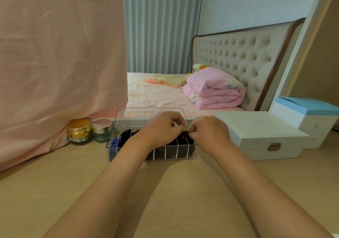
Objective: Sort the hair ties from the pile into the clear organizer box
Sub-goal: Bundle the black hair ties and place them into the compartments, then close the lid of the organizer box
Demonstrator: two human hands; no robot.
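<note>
Right hand (209,133) pinches a black hair tie (185,135) over the right-end slots of the clear organizer box (150,160); left hand (161,127) is curled right beside it, can't tell on what. I'd press the tie fully below the dividers (165,152) so it won't spring out.

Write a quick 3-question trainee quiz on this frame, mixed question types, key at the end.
1. True or false: the lid of the clear organizer box is closed.
2. Multiple choice: the blue hair ties sit in the box's A) left end, B) middle, C) right end.
3. Fill in: the right hand pinches black hair ties over the box's ____ end.

Key: 1 false, the lid stands open behind the box; 2 A; 3 right.
</note>
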